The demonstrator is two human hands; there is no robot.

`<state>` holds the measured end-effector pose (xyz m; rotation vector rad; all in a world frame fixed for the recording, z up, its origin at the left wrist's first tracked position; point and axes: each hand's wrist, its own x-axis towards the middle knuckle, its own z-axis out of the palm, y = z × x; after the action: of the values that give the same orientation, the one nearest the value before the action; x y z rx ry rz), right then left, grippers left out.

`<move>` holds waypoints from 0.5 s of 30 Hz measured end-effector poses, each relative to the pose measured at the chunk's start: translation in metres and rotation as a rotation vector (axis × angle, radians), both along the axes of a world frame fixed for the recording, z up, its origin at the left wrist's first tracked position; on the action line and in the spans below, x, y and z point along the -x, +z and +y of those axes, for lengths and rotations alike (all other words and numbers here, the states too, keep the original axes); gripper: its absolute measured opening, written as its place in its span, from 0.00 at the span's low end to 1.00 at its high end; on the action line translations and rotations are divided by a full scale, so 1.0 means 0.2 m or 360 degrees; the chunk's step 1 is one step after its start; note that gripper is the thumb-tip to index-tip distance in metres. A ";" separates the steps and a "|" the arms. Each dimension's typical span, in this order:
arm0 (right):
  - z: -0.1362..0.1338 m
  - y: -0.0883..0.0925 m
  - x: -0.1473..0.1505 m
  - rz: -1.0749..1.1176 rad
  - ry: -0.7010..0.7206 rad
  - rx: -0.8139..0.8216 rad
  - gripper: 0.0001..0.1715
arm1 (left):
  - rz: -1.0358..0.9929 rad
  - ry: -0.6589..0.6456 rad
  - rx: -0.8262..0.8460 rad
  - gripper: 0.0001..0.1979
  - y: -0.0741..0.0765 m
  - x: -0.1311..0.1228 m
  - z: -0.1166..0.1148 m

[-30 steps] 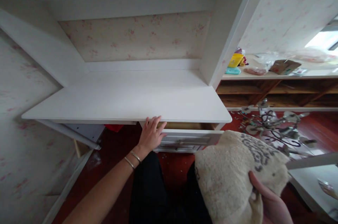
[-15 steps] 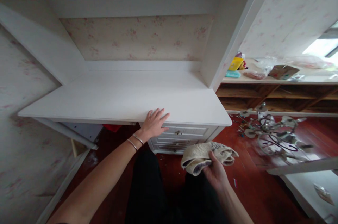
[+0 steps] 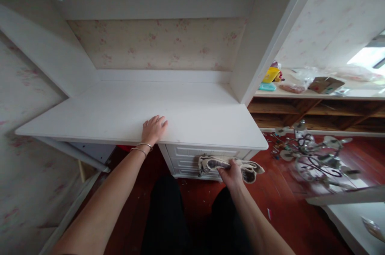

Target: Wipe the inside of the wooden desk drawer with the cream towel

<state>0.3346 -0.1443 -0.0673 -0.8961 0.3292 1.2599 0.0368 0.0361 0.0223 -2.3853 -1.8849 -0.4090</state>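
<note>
My left hand (image 3: pixel 154 130) rests palm down near the front edge of the white desk (image 3: pixel 180 106), its fingers slightly bent against the top and nothing in them. Two thin bangles (image 3: pixel 142 147) circle that wrist. A folded beige cloth (image 3: pixel 210 162) with dark patches is gripped in my right hand (image 3: pixel 232 175), thumb on top. The cloth is held below the desktop, in front of the white drawers (image 3: pixel 183 163), and covers part of their fronts.
A chandelier (image 3: pixel 319 154) lies on the red wooden floor (image 3: pixel 285 203) at the right. Behind it, a low shelf unit (image 3: pixel 270 106) carries a yellow container (image 3: pixel 271 74), bags and a cardboard box (image 3: pixel 325 85). A white piece of furniture (image 3: pixel 355 215) stands at lower right.
My left hand has slid left along the desktop, its fingers drawn closer together. My right hand has moved the cloth slightly up and left, turning it so its folded edges show.
</note>
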 end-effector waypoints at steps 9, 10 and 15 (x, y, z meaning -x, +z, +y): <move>0.03 -0.11 0.14 -0.0095 -0.0045 0.0068 0.19 | -0.0005 0.0003 -0.0032 0.20 0.00 0.00 0.00; 0.03 -0.13 0.18 -0.0113 -0.0019 0.0066 0.18 | -0.0005 0.0005 -0.0028 0.20 0.00 0.00 0.00; 0.07 -0.21 0.36 -0.0041 0.0084 0.0039 0.19 | -0.0024 0.0020 -0.0035 0.20 0.00 0.00 -0.01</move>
<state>0.2631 -0.1313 -0.1090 -0.9464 0.3024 1.2943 0.0375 0.0343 0.0217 -2.3619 -1.8909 -0.4453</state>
